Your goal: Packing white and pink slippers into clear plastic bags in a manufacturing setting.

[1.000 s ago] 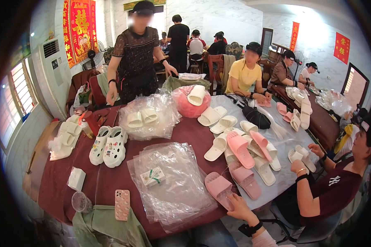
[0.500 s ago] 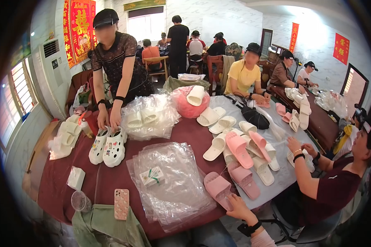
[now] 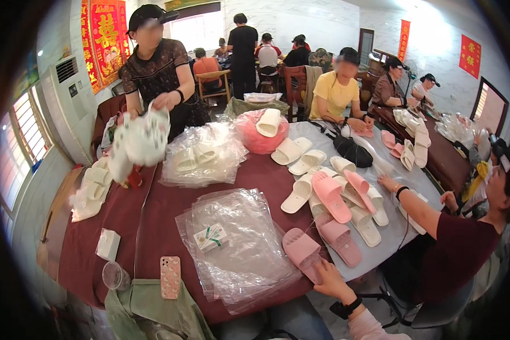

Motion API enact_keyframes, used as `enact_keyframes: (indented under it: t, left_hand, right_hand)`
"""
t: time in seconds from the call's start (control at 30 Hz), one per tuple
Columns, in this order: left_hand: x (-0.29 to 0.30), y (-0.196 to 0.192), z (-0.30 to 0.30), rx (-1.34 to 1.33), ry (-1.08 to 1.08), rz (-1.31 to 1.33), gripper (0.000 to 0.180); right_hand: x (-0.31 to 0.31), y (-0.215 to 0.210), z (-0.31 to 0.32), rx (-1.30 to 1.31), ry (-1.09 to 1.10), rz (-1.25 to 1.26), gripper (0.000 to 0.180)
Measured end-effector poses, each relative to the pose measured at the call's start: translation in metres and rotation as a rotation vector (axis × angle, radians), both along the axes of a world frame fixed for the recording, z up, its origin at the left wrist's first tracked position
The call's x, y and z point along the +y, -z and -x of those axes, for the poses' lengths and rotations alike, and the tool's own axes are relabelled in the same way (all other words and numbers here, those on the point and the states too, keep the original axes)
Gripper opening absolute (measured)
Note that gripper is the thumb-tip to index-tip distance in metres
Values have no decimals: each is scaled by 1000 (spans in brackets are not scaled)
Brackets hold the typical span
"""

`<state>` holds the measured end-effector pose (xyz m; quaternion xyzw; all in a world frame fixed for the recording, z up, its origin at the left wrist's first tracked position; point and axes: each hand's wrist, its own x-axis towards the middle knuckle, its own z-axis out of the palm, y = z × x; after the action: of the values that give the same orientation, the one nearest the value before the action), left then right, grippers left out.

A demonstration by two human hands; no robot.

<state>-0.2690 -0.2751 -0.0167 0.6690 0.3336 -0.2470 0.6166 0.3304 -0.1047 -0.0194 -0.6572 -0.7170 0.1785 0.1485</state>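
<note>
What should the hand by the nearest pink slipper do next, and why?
Probably close the right hand on the pink slipper and lift it: the hand only rests on its near end, not gripping, and the clear plastic bags lie just beside it.

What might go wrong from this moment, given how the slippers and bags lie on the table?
1. The right hand touches a pink slipper lying near the table's edge; a nudge might tip it off.
2. The clear bags lie in a loose pile with a small carton on top; pulling one could drag the rest along.
3. The phone rests close to the near edge and might get knocked off.
</note>
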Motion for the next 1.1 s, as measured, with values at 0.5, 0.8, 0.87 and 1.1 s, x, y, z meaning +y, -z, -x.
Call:
enact_keyframes:
  t: [0.5, 0.8, 0.87, 1.1]
  left_hand:
    - [43, 8, 1, -59, 202, -7, 48]
    - [43, 18, -3, -98, 231, -55, 47]
    - [42, 20, -2, -103, 230, -72, 47]
    - [27, 24, 3, -121, 242, -114, 47]
  right_hand:
    - [0, 1, 1, -87, -10, -34, 79]
    - [-1, 8, -2, -107, -21, -35, 82]
    - [0, 1, 0, -125, -20, -17, 82]
    - [-5, -15, -8, -294, -15, 34, 77]
